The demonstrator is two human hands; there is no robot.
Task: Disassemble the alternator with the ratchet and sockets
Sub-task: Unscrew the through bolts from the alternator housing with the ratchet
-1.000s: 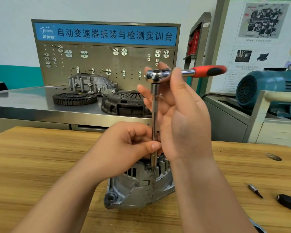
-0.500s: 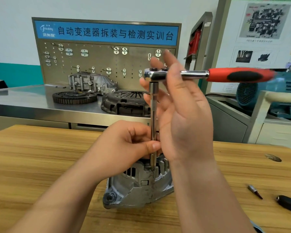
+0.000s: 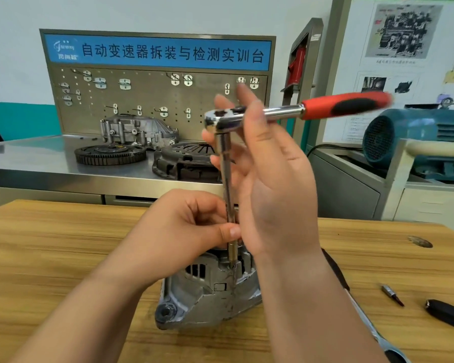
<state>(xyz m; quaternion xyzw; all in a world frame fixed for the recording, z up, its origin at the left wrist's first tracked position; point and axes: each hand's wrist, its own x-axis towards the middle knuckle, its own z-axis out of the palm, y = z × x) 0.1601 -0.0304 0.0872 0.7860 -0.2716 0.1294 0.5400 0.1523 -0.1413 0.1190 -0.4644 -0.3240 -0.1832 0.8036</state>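
the grey cast-aluminium alternator (image 3: pixel 210 292) stands on edge near the front middle of the pale wooden table (image 3: pixel 50 244). its vented end is up, probably so the housing bolt on top faces the tool. a long chrome extension bar (image 3: pixel 226 184) rises nearly upright from that bolt seat, its lower socket end touching the casing. the left hand (image 3: pixel 184 231) pinches the bar low down between thumb and curled fingers, which looks meant to hold the socket centred while the top turns. the chrome ratchet with a red and black handle (image 3: pixel 346 106) sits crosswise on the bar's top, its blurred handle pointing right. the right hand (image 3: pixel 275 179) is spread with straight fingers laid against the ratchet's head and neck, not wrapped round the handle. i judge this a light spinning touch, suited to a bolt that turns easily. to the right on the table lie a small steel bit (image 3: pixel 392 294), a black oblong object (image 3: pixel 448 314) and part of a chrome spanner (image 3: pixel 372 334). behind stands a steel bench (image 3: pixel 37 163) carrying a dark clutch cover (image 3: pixel 184 161).
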